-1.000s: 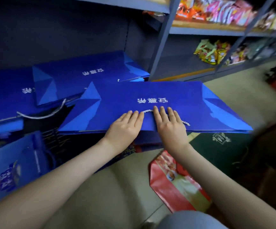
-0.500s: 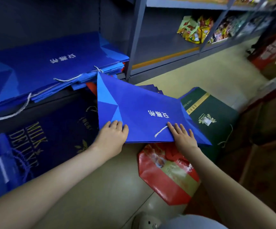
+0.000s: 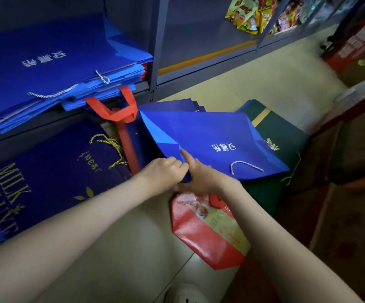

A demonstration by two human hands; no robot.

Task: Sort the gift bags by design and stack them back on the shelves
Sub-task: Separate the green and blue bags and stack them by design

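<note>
A flat bright blue gift bag (image 3: pixel 210 138) with white characters and a white rope handle lies tilted on the floor pile. My left hand (image 3: pixel 166 171) grips its near left corner with curled fingers. My right hand (image 3: pixel 199 176) holds the same corner, forefinger stretched out on the bag's face. A stack of matching blue bags (image 3: pixel 52 62) lies on the low shelf at the upper left. Under the held bag are a dark green bag (image 3: pixel 280 130), a navy bag (image 3: pixel 177 104) and a red bag (image 3: pixel 207 232).
A dark navy bag with gold lettering (image 3: pixel 46 176) lies on the floor at left, a red strap (image 3: pixel 122 119) beside it. A grey shelf post (image 3: pixel 157 47) stands behind. Snack packets (image 3: pixel 249 14) sit on the right shelf. A red carton (image 3: pixel 356 40) is far right.
The view has dropped toward the floor. The blue bag swung lower onto the pile. Both hands slid together to its near left corner; earlier they lay flat and apart along its edge.
</note>
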